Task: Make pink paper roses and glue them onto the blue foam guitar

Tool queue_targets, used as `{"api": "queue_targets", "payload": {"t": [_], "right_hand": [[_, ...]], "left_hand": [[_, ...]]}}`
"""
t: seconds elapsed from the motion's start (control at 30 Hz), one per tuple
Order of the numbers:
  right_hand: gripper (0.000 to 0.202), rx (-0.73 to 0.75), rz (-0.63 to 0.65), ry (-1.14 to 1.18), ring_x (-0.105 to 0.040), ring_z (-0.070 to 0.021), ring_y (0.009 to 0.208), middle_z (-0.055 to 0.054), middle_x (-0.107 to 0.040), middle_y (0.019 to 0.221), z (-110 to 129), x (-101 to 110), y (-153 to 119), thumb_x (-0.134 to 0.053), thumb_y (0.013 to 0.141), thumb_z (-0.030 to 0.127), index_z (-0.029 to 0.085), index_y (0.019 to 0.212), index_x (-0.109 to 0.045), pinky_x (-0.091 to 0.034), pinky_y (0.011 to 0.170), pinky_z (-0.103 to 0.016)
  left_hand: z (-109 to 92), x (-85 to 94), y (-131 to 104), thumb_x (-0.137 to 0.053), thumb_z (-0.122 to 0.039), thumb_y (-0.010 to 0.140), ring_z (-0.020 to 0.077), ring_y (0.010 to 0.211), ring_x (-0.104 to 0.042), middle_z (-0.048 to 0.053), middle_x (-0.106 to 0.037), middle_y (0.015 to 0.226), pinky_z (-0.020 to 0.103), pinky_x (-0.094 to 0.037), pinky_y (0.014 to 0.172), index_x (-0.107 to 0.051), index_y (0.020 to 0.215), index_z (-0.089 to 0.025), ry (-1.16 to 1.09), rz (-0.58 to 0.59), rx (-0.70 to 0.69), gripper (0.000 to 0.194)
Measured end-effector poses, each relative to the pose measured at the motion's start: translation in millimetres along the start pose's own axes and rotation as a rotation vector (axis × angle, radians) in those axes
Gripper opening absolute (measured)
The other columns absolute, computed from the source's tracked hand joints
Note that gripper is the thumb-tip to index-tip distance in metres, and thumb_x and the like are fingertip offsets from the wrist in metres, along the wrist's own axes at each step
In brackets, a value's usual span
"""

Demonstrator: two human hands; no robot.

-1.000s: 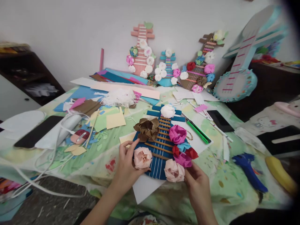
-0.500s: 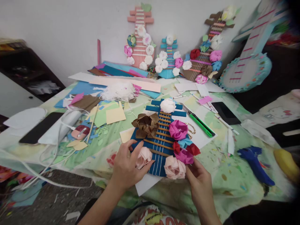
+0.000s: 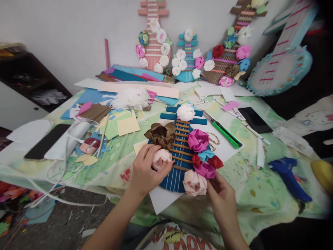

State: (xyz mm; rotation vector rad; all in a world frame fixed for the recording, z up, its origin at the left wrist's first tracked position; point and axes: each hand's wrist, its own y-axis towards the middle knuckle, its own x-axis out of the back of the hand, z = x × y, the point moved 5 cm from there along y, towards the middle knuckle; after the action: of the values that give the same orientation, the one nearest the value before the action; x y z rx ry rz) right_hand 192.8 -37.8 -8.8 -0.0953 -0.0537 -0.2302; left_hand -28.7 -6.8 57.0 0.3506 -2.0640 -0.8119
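Observation:
A blue craft lute (image 3: 173,183) with brown frets and white strings lies in front of me. My left hand (image 3: 147,168) grips a pale pink paper flower (image 3: 161,159) between thumb and fingers, over the lute's left side just below a brown paper flower (image 3: 160,135). At the lower right edge, my right hand (image 3: 221,191) closes on the lute beside another pale pink flower (image 3: 195,183) and a magenta flower (image 3: 205,170); its fingertips are partly hidden. A white flower (image 3: 185,112) sits near the top. Red, light blue and magenta flowers line the right side.
Right of the lute are gold-handled scissors (image 3: 214,139), a green utility knife (image 3: 226,133), a black phone (image 3: 255,119) and a blue glue gun (image 3: 290,178). White string (image 3: 131,98) and paper scraps lie behind on the left. Flowered lutes lean against the wall.
My left hand has moved the pale pink flower up the lute's left side, closer to the brown flower. My right hand stays at the lower right edge. The view has tilted slightly down.

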Motion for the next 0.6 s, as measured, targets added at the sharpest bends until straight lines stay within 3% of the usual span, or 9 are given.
{"api": "queue_targets", "payload": {"t": [0.17, 0.3, 0.4, 0.5, 0.6], "right_hand": [[0.037, -0.007, -0.010, 0.007, -0.066, -0.0210, 0.085, -0.008, -0.071, 0.098, -0.6, 0.8, -0.1, -0.068, 0.069, 0.030, 0.016, 0.104, -0.065, -0.053, 0.074, -0.028], [0.037, -0.004, -0.014, 0.002, -0.066, -0.0214, 0.086, -0.008, -0.071, 0.097, -0.4, 1.3, 0.6, -0.068, 0.069, 0.030, 0.016, 0.103, -0.065, -0.053, 0.075, -0.029], [0.036, -0.008, -0.017, -0.006, -0.066, -0.0202, 0.084, -0.008, -0.071, 0.097, 0.1, 1.5, 0.6, -0.067, 0.071, 0.032, 0.017, 0.104, -0.065, -0.053, 0.074, -0.027], [0.034, -0.006, 0.001, -0.008, -0.066, -0.0199, 0.085, -0.008, -0.070, 0.098, 0.9, 1.1, 0.3, -0.065, 0.073, 0.034, 0.018, 0.103, -0.065, -0.053, 0.074, -0.027], [0.034, -0.014, 0.007, -0.015, -0.066, -0.0194, 0.085, -0.007, -0.070, 0.098, -0.9, 2.1, 0.0, -0.065, 0.073, 0.032, 0.017, 0.105, -0.064, -0.053, 0.074, -0.027]], "left_hand": [[4.0, 2.1, -9.8, -0.071, -0.035, 0.068, 0.0276, 0.103, -0.053, 0.016, -0.053, 0.109, 0.038, -0.048, 0.083, -0.052, 0.116, -0.014, 0.068, -0.032, -0.016, 0.056], [1.4, 10.3, -13.8, -0.070, -0.027, 0.070, 0.0265, 0.098, -0.053, 0.015, -0.049, 0.112, 0.037, -0.048, 0.077, -0.051, 0.120, -0.019, 0.107, -0.061, -0.163, 0.054], [-3.7, 9.5, -13.4, -0.067, -0.036, 0.073, 0.0303, 0.103, -0.051, 0.017, -0.048, 0.113, 0.044, -0.044, 0.084, -0.049, 0.123, -0.018, 0.115, 0.042, -0.302, 0.056], [-2.0, 4.7, -14.1, -0.067, -0.049, 0.069, 0.0349, 0.108, -0.047, 0.020, -0.045, 0.117, 0.050, -0.041, 0.089, -0.049, 0.124, -0.014, 0.137, 0.159, -0.338, 0.068], [4.0, 2.5, -15.3, -0.069, -0.038, 0.070, 0.0337, 0.108, -0.047, 0.020, -0.046, 0.116, 0.049, -0.042, 0.089, -0.050, 0.122, -0.014, 0.148, 0.174, -0.314, 0.061]]}}
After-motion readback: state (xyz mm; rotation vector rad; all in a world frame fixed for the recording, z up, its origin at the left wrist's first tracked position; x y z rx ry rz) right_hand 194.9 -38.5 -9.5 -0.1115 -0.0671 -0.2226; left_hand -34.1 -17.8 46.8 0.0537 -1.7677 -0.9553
